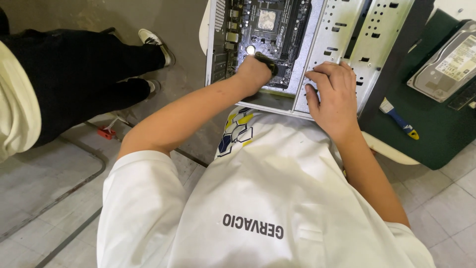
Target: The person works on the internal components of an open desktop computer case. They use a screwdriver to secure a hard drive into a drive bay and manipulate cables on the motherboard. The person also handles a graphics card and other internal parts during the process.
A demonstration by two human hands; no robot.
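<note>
An open grey computer case point(347, 34) lies flat on the table in front of me, with a black motherboard point(267, 25) inside it. My left hand point(252, 74) is closed around a black-handled tool point(266, 63) whose tip rests near the board's lower edge. My right hand point(333, 92) lies flat, fingers spread, on the case's perforated metal panel just right of the board. My white shirt fills the lower part of the view.
A hard drive point(448, 62) and a blue-and-yellow-handled tool point(400, 120) lie on a dark green mat point(436, 134) at right. Another person in black trousers point(79, 74) and white shoes stands at left. A small red object point(106, 132) lies on the tiled floor.
</note>
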